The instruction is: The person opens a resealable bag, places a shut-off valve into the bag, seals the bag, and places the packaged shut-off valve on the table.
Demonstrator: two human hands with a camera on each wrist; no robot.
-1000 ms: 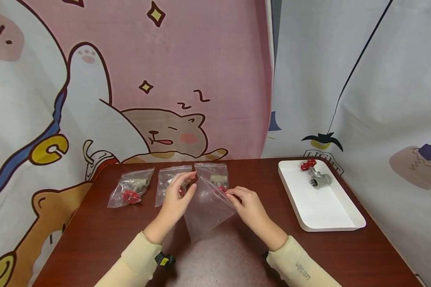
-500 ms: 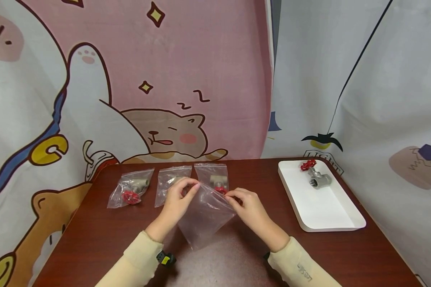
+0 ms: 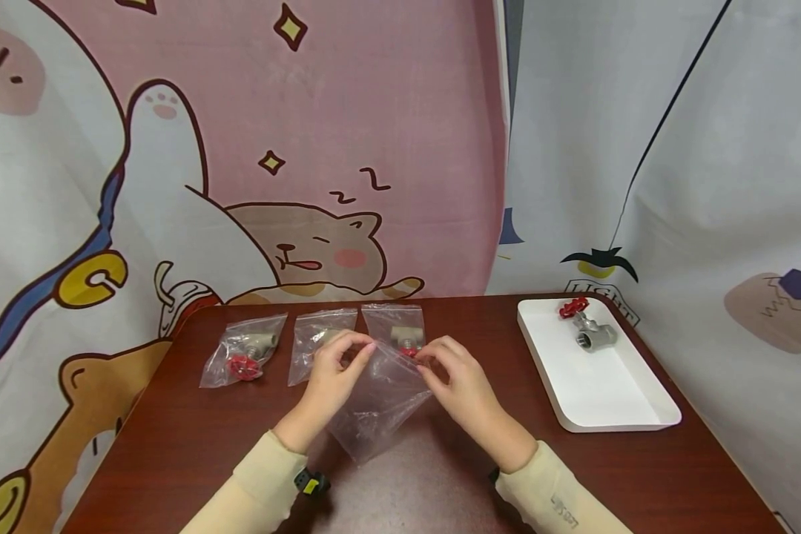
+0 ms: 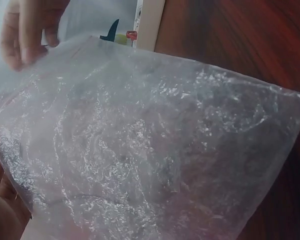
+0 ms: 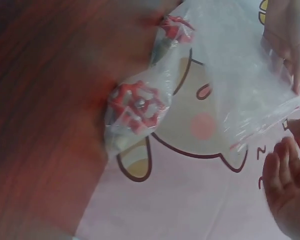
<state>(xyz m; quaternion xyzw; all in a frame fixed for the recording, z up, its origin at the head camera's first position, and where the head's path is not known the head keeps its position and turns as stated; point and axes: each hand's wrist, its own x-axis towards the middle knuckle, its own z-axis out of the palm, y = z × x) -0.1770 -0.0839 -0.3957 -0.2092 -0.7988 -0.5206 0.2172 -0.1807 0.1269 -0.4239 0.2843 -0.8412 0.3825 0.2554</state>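
A clear zip-lock bag [image 3: 380,419] hangs at a slant above the table, flat, with nothing visible inside it. My left hand [image 3: 334,378] pinches its upper left corner between thumb and forefinger. At the right end of the bag's mouth, the thumb and fingertips of my right hand [image 3: 460,382] pinch the edge. The left wrist view is mostly filled by the crinkled bag [image 4: 155,140], with my right hand [image 4: 32,35] at its top left corner. Behind the held bag, a bagged valve with a red handwheel [image 5: 138,106] shows in the right wrist view.
Three zip-lock bags with valves lie along the back: a left one [image 3: 245,363], a middle one [image 3: 305,348] partly behind my left hand, and a right one [image 3: 392,319]. A white tray [image 3: 621,397] on the right holds a loose valve [image 3: 595,337] on the brown table [image 3: 641,475].
My left hand, apart from the bag's edge a second ago, has come down and now pinches its corner. My right fingertips have shifted slightly left along the edge.
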